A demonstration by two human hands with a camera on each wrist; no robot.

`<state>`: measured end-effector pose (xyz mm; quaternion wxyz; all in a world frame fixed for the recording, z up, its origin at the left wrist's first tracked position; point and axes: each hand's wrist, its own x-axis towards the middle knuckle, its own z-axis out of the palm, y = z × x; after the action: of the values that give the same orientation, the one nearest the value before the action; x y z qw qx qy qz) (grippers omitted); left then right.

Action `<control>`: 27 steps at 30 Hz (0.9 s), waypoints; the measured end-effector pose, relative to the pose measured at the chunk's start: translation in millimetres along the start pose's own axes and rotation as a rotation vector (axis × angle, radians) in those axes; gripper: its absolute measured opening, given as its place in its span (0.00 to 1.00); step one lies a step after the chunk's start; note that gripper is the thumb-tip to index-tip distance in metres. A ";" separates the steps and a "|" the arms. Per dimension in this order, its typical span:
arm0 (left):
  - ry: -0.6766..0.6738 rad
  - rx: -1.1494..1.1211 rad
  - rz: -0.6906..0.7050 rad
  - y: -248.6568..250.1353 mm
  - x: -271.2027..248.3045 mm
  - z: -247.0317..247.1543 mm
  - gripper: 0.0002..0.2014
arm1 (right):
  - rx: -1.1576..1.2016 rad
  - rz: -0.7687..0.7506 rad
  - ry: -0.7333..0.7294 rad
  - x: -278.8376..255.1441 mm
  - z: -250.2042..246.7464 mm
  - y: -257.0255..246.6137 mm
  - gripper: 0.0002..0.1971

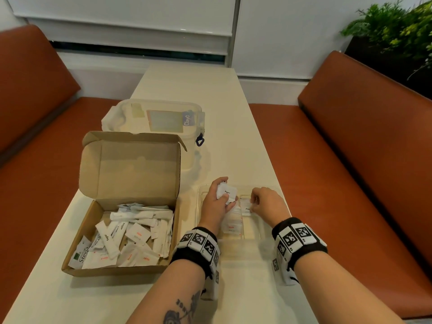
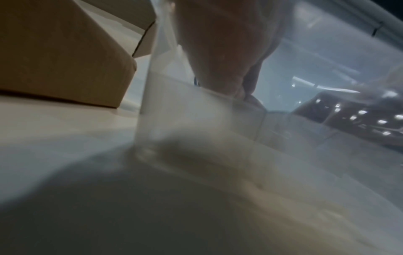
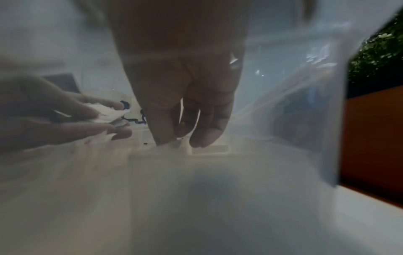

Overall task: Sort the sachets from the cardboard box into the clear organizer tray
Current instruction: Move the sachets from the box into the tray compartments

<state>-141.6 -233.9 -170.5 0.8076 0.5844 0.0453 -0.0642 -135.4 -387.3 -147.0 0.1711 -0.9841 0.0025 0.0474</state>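
Black wristbands (white square-code tags), tattooed forearm.

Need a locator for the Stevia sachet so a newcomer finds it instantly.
Start at the open cardboard box on the left of the cream table, beside the clear organizer tray. Look in its near-left corner. The Stevia sachet lies there, the only one with a green logo; its neighbours show red or black lettering.

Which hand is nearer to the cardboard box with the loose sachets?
The left hand. It holds pepper sachets over the clear tray's left part, just right of the cardboard box. The right hand is farther right, over the tray's middle.
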 end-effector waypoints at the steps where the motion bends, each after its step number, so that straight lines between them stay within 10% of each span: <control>1: 0.001 0.002 0.000 -0.1 0.1 0.0 0.25 | -0.010 -0.015 0.010 -0.5 0.6 -0.2 0.05; 16: 0.000 -0.014 -0.016 1.3 -1.1 0.6 0.25 | -0.050 0.032 0.013 0.4 7.2 0.2 0.06; 27: -0.003 -0.039 -0.006 2.7 -3.6 1.7 0.21 | 0.483 -0.068 0.081 6.3 -7.8 -38.1 0.07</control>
<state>-144.8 -234.5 -166.9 0.8187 0.5684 0.0469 -0.0667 -127.6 -354.0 -127.4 0.4028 -0.9152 -0.0125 -0.0001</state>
